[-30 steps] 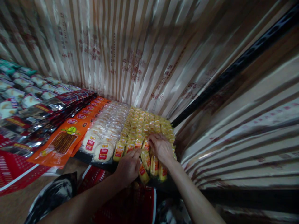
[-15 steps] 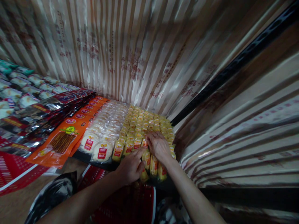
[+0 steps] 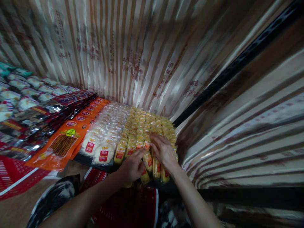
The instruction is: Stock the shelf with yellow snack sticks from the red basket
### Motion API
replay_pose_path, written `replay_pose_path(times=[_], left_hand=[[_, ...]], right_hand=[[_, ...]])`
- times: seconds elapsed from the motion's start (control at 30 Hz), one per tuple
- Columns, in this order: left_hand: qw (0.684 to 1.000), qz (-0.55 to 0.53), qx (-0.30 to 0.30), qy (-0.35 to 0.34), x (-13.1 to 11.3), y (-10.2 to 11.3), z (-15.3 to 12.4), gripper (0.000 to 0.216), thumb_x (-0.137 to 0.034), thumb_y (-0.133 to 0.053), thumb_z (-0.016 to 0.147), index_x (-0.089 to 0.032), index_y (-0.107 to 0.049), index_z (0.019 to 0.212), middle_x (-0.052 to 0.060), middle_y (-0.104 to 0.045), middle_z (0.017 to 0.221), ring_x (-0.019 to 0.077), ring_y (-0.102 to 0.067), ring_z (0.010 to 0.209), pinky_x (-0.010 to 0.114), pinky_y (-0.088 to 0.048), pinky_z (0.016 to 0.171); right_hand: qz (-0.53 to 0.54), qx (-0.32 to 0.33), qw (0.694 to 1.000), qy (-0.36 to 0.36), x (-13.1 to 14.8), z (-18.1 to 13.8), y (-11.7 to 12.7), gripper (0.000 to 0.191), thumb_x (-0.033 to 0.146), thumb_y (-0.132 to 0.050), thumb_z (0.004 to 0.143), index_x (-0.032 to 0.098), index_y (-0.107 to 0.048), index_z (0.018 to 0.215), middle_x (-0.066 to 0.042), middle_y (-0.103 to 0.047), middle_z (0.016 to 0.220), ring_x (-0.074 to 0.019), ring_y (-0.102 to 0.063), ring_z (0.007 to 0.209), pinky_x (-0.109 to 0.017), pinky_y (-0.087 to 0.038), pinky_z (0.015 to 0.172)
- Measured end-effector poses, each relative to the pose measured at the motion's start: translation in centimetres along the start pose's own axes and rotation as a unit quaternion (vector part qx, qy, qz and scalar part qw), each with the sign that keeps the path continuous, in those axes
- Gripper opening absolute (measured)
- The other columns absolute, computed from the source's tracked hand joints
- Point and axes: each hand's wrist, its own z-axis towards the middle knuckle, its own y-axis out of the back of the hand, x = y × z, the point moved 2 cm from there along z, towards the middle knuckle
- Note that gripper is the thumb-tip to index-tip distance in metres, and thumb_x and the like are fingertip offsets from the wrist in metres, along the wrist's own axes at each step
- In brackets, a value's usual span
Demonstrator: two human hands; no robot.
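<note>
Rows of small yellow snack packs [image 3: 144,126] with red labels lie on a dark shelf in front of me. My left hand [image 3: 131,166] is curled at the front of the rows, its fingers pinching a yellow pack [image 3: 144,175] that hangs over the shelf edge. My right hand [image 3: 162,150] lies palm down with fingers spread on the front packs, pressing on them. Two more yellow packs [image 3: 158,167] stick out below my right hand.
Left of the yellow rows lie round white packs [image 3: 104,142], orange packs [image 3: 68,139], dark red foil bags [image 3: 42,117] and white-green bags [image 3: 19,91]. A striped shiny curtain [image 3: 133,53] hangs behind. A red basket [image 3: 133,205] stands below the shelf.
Both hands have shifted slightly up and left over the front yellow packs; my left hand has closed tighter on the hanging pack. The view has tilted a little.
</note>
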Motion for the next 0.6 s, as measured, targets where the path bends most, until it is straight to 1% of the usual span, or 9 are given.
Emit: replay_pose_path(times=[0.07,0.17,0.23,0.27,0.33,0.43,0.5,0.6], left_hand=[[1.000,-0.001,-0.005,-0.006,0.1,0.1,-0.1,0.050,-0.014,-0.040,0.082,-0.011,-0.039,0.132,0.014,-0.046,0.135,0.0202,-0.040,0.127,0.039,-0.036,0.106],[1.000,-0.002,-0.017,-0.006,0.3,-0.1,-0.3,0.050,-0.012,-0.040,0.082,-0.015,-0.040,0.131,0.012,-0.046,0.135,0.0196,-0.041,0.126,0.040,-0.036,0.106],[1.000,0.000,-0.021,0.000,0.5,-0.3,-0.3,0.049,-0.012,-0.039,0.082,-0.014,-0.040,0.131,0.012,-0.046,0.135,0.0198,-0.040,0.126,0.040,-0.036,0.106],[1.000,0.002,-0.022,0.003,0.5,-0.4,-0.3,0.048,-0.011,-0.039,0.082,-0.013,-0.041,0.130,0.012,-0.046,0.135,0.0198,-0.040,0.126,0.040,-0.036,0.106],[1.000,0.004,-0.024,0.007,0.6,-0.5,-0.3,0.047,-0.010,-0.038,0.082,-0.013,-0.041,0.130,0.012,-0.046,0.134,0.0195,-0.041,0.126,0.040,-0.036,0.106],[1.000,-0.007,-0.019,0.008,0.4,-0.4,-0.4,0.045,-0.010,-0.038,0.083,-0.014,-0.043,0.128,0.011,-0.047,0.132,0.0186,-0.042,0.124,0.039,-0.037,0.105],[1.000,-0.023,-0.013,0.013,0.1,-0.3,-0.5,0.042,-0.012,-0.041,0.083,-0.016,-0.046,0.125,0.011,-0.048,0.130,0.0183,-0.044,0.122,0.038,-0.038,0.104],[0.998,-0.051,-0.019,0.032,-0.1,-0.2,-0.5,0.034,-0.015,-0.046,0.083,-0.017,-0.053,0.116,0.010,-0.050,0.127,0.0187,-0.047,0.118,0.037,-0.040,0.102]], right_hand=[[0.044,-0.070,0.996,-0.033,0.2,-1.9,0.9,0.027,0.028,-0.043,0.087,0.021,-0.059,0.108,-0.008,-0.061,0.109,-0.0195,-0.055,0.102,-0.037,-0.045,0.089],[0.072,-0.170,0.979,-0.084,1.1,-5.8,2.1,0.024,0.030,-0.046,0.086,0.020,-0.060,0.103,-0.008,-0.062,0.104,-0.0192,-0.057,0.099,-0.038,-0.046,0.088],[0.069,-0.210,0.969,-0.110,2.0,-8.8,2.3,0.022,0.028,-0.047,0.086,0.019,-0.059,0.101,-0.008,-0.063,0.101,-0.0190,-0.057,0.098,-0.037,-0.048,0.086],[0.062,-0.220,0.967,-0.115,2.5,-10.3,2.1,0.020,0.028,-0.047,0.086,0.019,-0.060,0.099,-0.008,-0.063,0.099,-0.0188,-0.058,0.096,-0.036,-0.048,0.085],[0.045,-0.202,0.970,-0.128,3.3,-12.9,1.2,0.020,0.027,-0.047,0.087,0.020,-0.061,0.099,-0.008,-0.063,0.100,-0.0186,-0.059,0.096,-0.035,-0.049,0.084],[-0.003,-0.169,0.979,-0.112,4.1,-15.5,-0.7,0.023,0.026,-0.045,0.088,0.021,-0.063,0.101,-0.007,-0.064,0.100,-0.0173,-0.061,0.092,-0.031,-0.052,0.078],[-0.025,-0.150,0.983,-0.101,4.5,-16.3,-1.8,0.025,0.025,-0.044,0.088,0.021,-0.063,0.104,-0.008,-0.064,0.105,-0.0177,-0.061,0.096,-0.030,-0.053,0.079],[-0.042,-0.126,0.986,-0.103,5.0,-16.2,-3.0,0.029,0.024,-0.042,0.088,0.019,-0.063,0.106,-0.011,-0.060,0.116,-0.0198,-0.059,0.105,-0.032,-0.053,0.082]])
